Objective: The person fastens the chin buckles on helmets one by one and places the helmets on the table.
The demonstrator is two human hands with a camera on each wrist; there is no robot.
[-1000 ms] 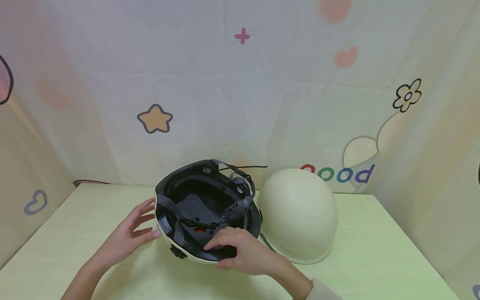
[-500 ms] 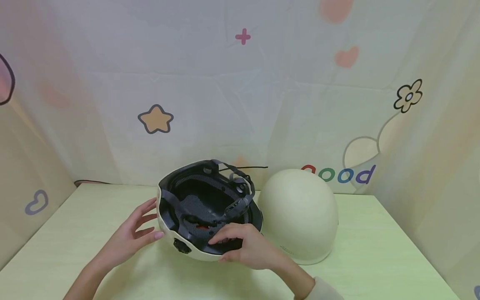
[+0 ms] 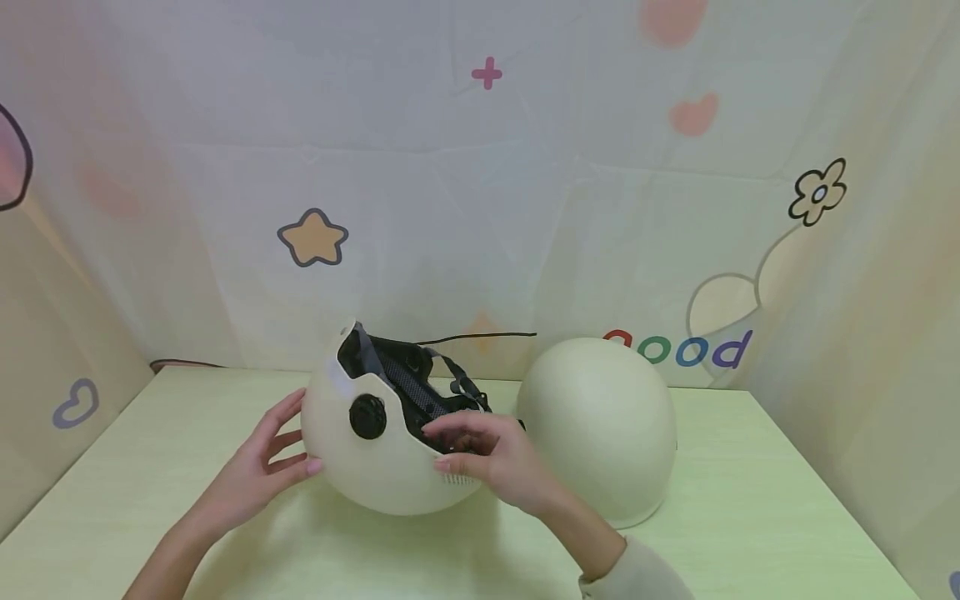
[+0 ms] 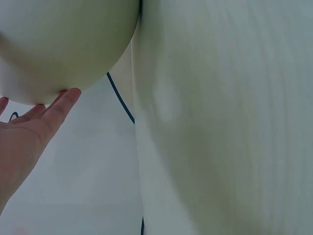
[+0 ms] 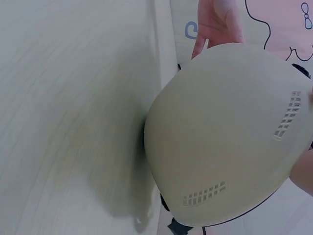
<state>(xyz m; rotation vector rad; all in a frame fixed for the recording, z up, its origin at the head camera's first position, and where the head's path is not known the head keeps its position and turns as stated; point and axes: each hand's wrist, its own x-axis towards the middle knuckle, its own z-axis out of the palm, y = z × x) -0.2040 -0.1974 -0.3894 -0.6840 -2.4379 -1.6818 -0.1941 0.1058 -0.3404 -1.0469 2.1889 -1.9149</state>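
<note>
A cream helmet (image 3: 390,479) lies tilted on the table, its shell towards me and its dark padded inside (image 3: 408,387) facing up and away. A round black knob (image 3: 367,417) sits on the shell, and a dark chin strap (image 3: 461,382) hangs across the opening. My right hand (image 3: 506,458) pinches the rim, thumb outside and fingers within. With spread fingers, my left hand (image 3: 258,471) touches the left side of the shell. The left wrist view shows those fingertips against the curved shell (image 4: 73,44). Vent slots (image 5: 205,193) appear on the shell in the right wrist view.
A second cream helmet (image 3: 596,425) stands dome up just right of the first. Both rest on a pale green table (image 3: 765,500). Printed cloth (image 3: 420,192) hangs behind and at both sides, with a dark cord (image 3: 480,335) along the back.
The held helmet has rolled back, its opening turning from facing me to facing up and away. The right hand has risen with the rim; the left hand has barely moved.
</note>
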